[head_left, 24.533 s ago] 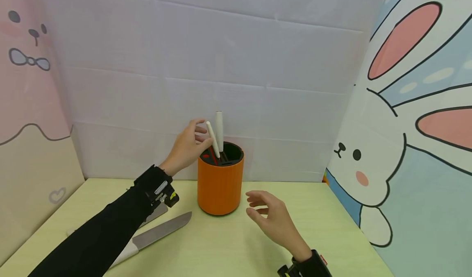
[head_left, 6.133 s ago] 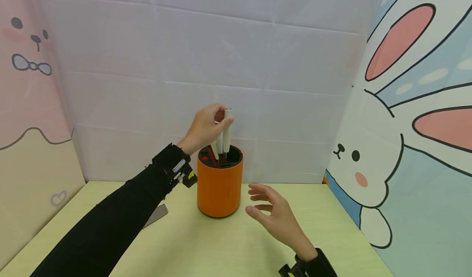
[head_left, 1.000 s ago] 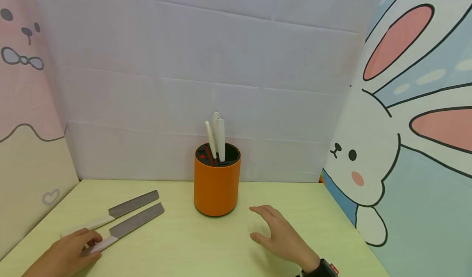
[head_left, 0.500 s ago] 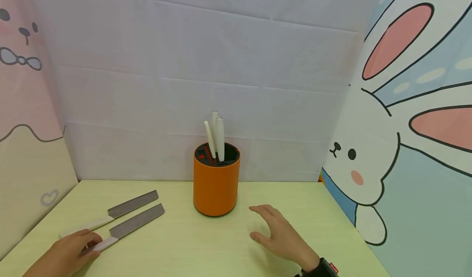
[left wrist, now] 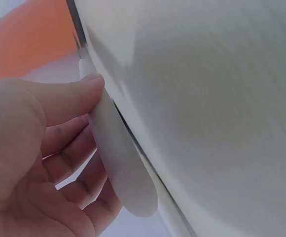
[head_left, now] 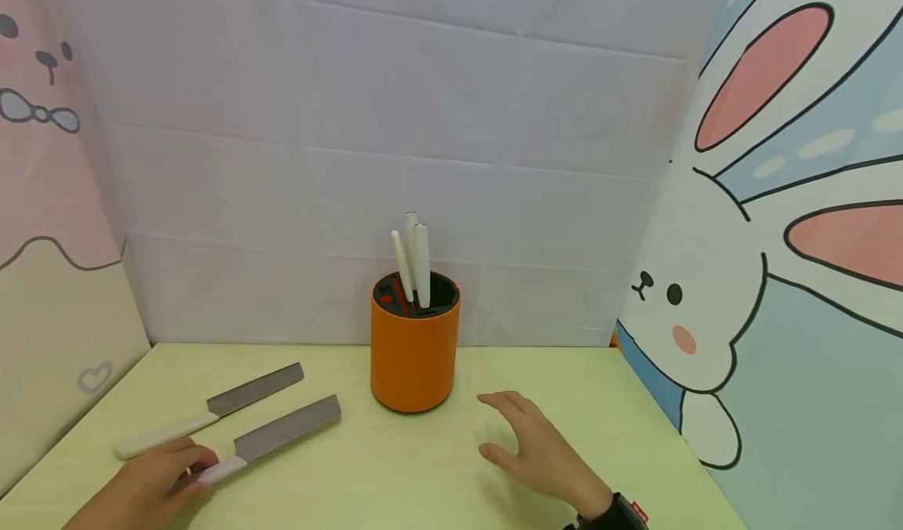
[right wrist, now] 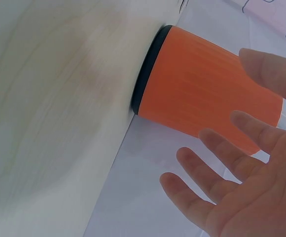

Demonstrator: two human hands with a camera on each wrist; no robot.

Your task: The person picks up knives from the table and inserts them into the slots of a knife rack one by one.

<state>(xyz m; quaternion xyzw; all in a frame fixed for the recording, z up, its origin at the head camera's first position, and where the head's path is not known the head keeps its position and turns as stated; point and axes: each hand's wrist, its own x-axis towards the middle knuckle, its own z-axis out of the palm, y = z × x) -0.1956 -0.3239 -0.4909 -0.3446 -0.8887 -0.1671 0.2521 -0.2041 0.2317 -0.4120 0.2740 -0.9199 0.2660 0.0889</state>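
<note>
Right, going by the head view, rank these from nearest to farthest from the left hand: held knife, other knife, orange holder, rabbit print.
1. Held knife: in the left hand's grip.
2. Other knife: on the table, just beyond that hand.
3. Orange holder: farther back, to its right.
4. Rabbit print: at far right.

Far knife (head_left: 255, 389) on table (head_left: 381, 475), left of holder (head_left: 414, 365); near knife (head_left: 288, 428) before far knife; handles (head_left: 422, 263) in holder.

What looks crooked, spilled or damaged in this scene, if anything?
Only a slight tilt: in the orange holder, the slim white handle leans toward picture left, while the two other handles beside it stand nearly upright. No spill or damage shows.
</note>
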